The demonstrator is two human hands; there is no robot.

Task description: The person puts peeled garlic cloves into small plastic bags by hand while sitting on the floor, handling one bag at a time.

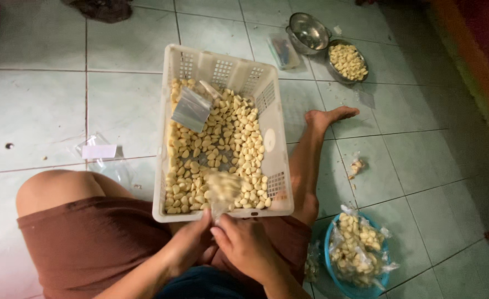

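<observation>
The basket (pixel 272 160) was matt white plastic, the bag (pixel 222 191) clear glossy film. Floor tiles (pixel 128 105) looked smooth and glazed, both bowls (pixel 308 30) shiny metal, the shorts (pixel 89 243) matt brown cloth.

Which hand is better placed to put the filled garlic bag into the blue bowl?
Probably the right hand: the blue bowl lies on its side, while the left hand would have to cross over. Both grip the small bag.
</observation>
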